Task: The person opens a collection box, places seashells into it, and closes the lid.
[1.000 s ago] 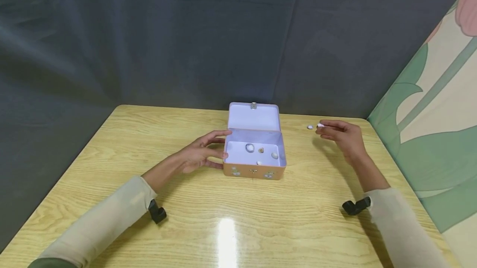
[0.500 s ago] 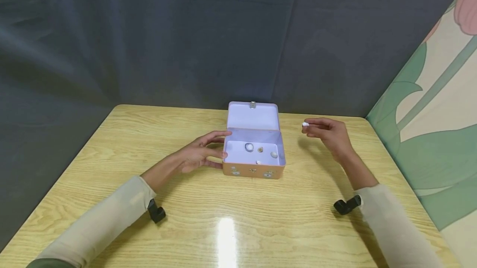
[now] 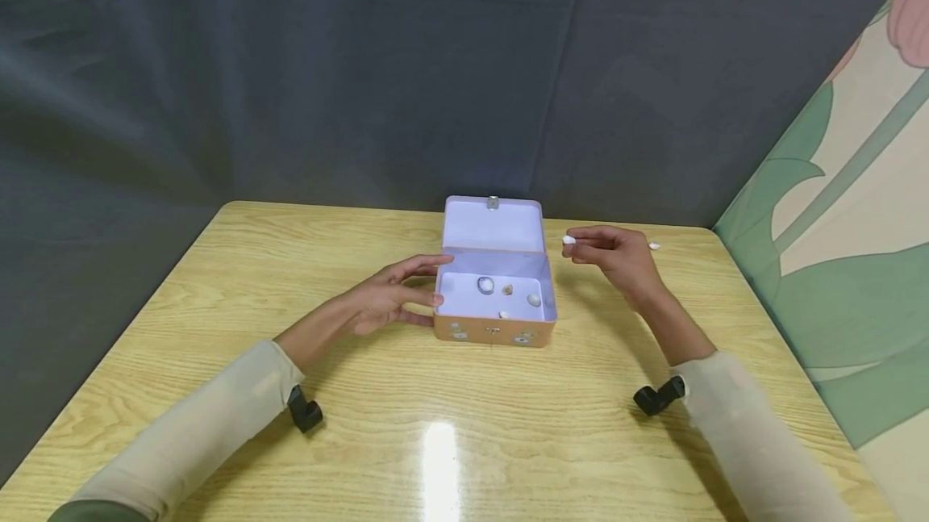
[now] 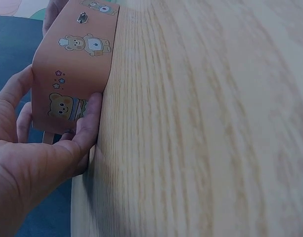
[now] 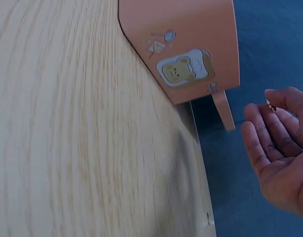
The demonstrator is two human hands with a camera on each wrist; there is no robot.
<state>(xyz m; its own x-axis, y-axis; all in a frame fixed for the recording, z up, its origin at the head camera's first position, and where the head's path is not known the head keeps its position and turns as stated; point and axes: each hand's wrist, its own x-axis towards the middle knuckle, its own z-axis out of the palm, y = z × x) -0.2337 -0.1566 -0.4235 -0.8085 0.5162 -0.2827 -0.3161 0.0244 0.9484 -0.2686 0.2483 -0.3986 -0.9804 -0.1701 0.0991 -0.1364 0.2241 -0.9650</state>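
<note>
A tin box [image 3: 495, 331] stands on the table with its lid [image 3: 493, 223] raised; its inside is lilac, its outside orange with bear pictures. Several small seashells, among them a round grey-white shell [image 3: 485, 286] and a brownish shell [image 3: 507, 290], lie on its floor. My left hand [image 3: 388, 296] rests against the box's left side, fingers spread and nearly straight, fingertips at the rim and lower side. To the right of the lid, my right hand [image 3: 617, 257] pinches a small white seashell [image 3: 568, 240] between thumb and fingers, above the table.
Another white shell [image 3: 655, 246] lies behind the right hand near the table's back edge. A dark curtain [image 3: 363, 86] hangs behind the wooden table [image 3: 363, 425]. A flower-patterned panel [image 3: 856, 264] stands along the right side.
My right hand has moved left toward the box with the pinched seashell, uncovering another shell on the table. The left hand and box have stayed in place.
</note>
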